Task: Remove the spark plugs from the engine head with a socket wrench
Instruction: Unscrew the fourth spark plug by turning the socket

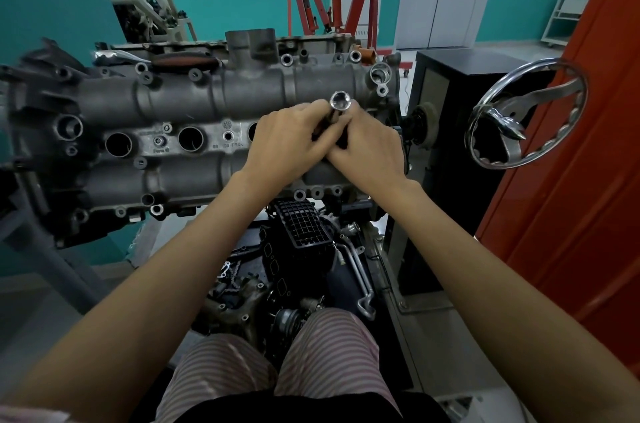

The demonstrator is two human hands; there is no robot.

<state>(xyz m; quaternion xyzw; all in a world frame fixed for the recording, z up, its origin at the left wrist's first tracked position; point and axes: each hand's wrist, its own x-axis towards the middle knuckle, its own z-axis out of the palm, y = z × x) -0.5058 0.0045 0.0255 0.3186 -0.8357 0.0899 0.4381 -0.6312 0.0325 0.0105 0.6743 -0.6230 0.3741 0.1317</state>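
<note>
Head view: both hands meet over the right end of the engine head [207,111]. Left hand [287,142] and right hand [367,145] curl round a socket wrench [340,101]; only its shiny open socket end sticks up above the fingers, the shaft is hidden between the hands. Left of the hands, two open plug wells [118,144] show, a third half covered; no spark plugs visible. Right of the engine head, a chrome handwheel [526,117]. Loose engine parts [298,249] below, dim.
</note>
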